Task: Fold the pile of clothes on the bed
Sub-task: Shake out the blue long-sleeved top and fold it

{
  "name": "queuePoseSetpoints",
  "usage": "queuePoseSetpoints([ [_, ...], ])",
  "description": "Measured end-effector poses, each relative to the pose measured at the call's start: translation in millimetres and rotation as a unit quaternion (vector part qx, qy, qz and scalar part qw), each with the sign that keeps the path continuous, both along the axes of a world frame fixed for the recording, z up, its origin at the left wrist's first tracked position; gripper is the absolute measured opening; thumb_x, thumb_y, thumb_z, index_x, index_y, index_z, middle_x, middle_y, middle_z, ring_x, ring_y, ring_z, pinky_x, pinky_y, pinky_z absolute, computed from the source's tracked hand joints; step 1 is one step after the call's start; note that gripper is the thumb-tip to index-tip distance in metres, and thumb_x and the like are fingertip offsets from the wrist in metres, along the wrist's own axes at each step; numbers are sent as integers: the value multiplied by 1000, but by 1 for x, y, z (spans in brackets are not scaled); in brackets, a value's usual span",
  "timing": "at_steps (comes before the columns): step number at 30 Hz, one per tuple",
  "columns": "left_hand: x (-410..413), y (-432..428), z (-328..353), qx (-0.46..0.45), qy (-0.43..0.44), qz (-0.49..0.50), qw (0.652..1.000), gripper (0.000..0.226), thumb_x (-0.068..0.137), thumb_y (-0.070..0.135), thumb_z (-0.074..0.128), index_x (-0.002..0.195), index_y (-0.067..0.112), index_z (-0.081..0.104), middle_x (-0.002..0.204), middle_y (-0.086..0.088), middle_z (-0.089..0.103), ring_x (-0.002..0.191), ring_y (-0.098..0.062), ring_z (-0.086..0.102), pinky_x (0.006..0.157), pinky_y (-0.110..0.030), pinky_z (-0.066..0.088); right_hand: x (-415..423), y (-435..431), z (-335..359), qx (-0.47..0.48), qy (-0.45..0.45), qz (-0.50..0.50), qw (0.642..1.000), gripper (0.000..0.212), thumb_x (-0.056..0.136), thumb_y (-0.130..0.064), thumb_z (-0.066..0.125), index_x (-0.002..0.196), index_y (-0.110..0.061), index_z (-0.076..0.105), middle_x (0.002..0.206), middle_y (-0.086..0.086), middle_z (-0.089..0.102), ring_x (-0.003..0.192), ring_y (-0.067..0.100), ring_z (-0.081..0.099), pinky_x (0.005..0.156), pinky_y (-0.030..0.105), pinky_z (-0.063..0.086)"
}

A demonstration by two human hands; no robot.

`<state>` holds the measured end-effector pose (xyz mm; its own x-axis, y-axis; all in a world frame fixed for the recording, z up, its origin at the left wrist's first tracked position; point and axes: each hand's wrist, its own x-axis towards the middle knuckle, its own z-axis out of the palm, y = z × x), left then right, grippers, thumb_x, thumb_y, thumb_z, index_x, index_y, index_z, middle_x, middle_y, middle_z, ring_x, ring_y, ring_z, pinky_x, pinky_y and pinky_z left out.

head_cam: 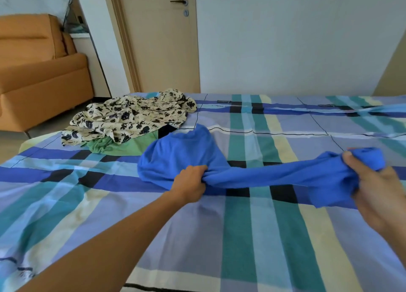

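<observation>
Right hand [379, 195] on bunched blue garment [274, 174]

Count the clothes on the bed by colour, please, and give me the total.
Blue: 1, the blue garment, gripped by the left hand and the right hand.
Green: 1, the green garment, partly under the floral one.
Cream with dark flowers: 1, the floral garment.
Total: 3.
</observation>
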<state>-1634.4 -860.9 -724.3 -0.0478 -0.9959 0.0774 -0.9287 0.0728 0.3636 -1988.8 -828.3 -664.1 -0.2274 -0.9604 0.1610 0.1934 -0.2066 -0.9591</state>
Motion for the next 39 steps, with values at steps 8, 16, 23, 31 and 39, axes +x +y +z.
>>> queuePoseSetpoints([
  [8, -92, 34, 49, 27, 282, -143, 948, 25, 67, 23, 41, 84, 17, 58, 71, 6, 60, 69, -12, 53, 68, -29, 47, 39, 13, -21, -29, 322, 200, 925, 105, 65, -45, 89, 148, -53, 25, 152, -31, 31, 138, -10, 32, 100, 14, 39],
  [16, -73, 26, 42, -24, 140, -167, 976, 42, 72, 20, 80, 107, 17, 57, 90, 1, 63, 77, -14, 58, 69, -29, 47, 56, 9, -27, -39, 351, 160, 922, 28, 93, -1, 62, 112, -21, 67, 108, -5, 73, 104, 11, 67, 94, 32, 53],
  [23, -30, 3, 31, 26, 121, -61, 990, 8, 81, 4, 59, 74, 0, 55, 66, -11, 53, 65, -21, 49, 63, -45, 45, 29, 13, 0, 124, -6, 73, 990, 17, 99, -30, 55, 104, -21, 69, 92, -4, 78, 84, 10, 74, 64, 23, 59],
  [31, -15, 1, 81, -45, 357, -32, 932, 15, 96, 4, 52, 95, -4, 65, 89, -31, 66, 76, -29, 58, 71, -42, 45, -4, 6, 8, 140, 62, -60, 986, 22, 98, -41, 58, 89, -22, 67, 81, -4, 73, 69, 11, 70, 64, 30, 53],
  [39, -19, 9, 82, -17, 290, -43, 956, 23, 95, 31, 63, 85, 11, 68, 71, -2, 67, 64, -13, 59, 61, -28, 45, -22, -4, -13, 92, 234, -128, 959, 12, 89, -24, 61, 83, -14, 64, 86, 13, 66, 77, 21, 57, 73, 36, 45],
])
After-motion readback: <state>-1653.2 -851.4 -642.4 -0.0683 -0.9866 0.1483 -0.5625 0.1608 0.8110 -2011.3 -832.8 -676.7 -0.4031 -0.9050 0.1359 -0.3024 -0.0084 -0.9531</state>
